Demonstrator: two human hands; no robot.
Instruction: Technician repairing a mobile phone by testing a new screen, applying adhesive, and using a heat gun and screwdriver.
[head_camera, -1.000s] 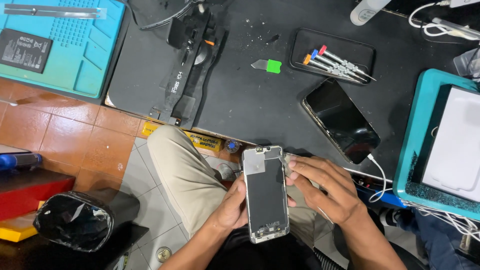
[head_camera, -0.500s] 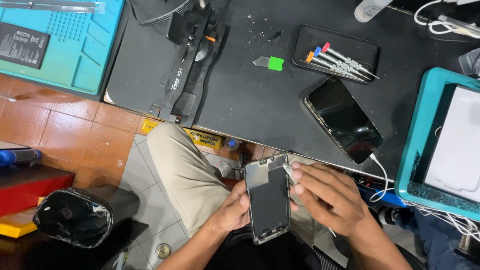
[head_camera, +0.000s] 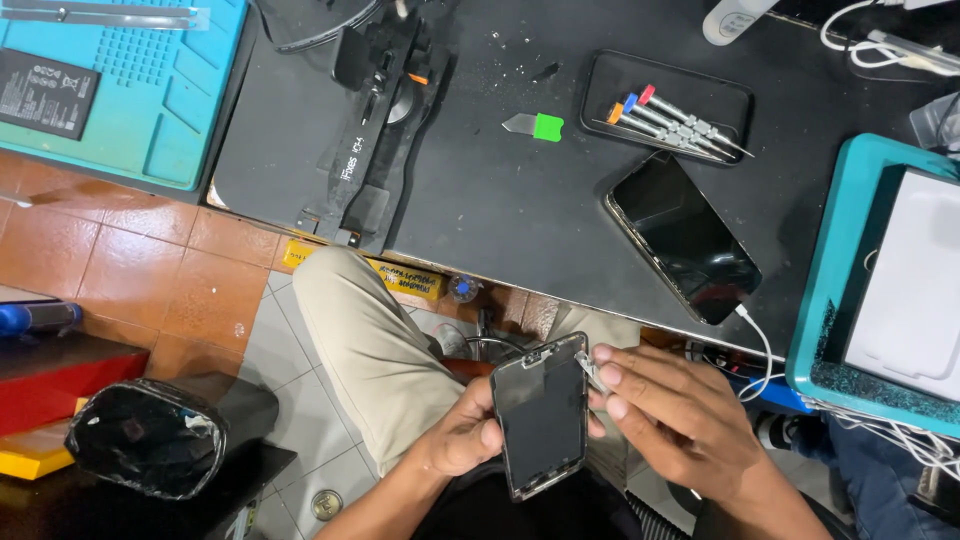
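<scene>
Low in the frame, just right of centre, the person holds a dark phone screen panel (head_camera: 541, 415) over the lap, below the edge of the black work mat (head_camera: 500, 200). The left hand (head_camera: 462, 440) grasps the panel along its left edge, thumb lying on the glass. The right hand (head_camera: 665, 410) closes its fingertips on a thin metal tool (head_camera: 592, 373), which looks like tweezers, its tip touching the upper right edge of the panel; exactly what the tip catches is too small to tell.

The step in hand appears to be picking or prying something fine off that upper edge. To do it well, the left hand should likely keep the panel flat and steady, gripping by the frame rather than pressing on the glass, while the right hand works with small, shallow moves along the edge so that the tip does not slip onto the surface or bend a thin part.

On the mat above, right of centre, a second dark phone (head_camera: 682, 235) lies with a white cable at its lower end. In the upper right a black tray (head_camera: 610, 85) holds small screwdrivers (head_camera: 665, 120), and a green-handled pry tool (head_camera: 535, 126) lies just left of it. A teal mat (head_camera: 150, 110) fills the upper left.
</scene>
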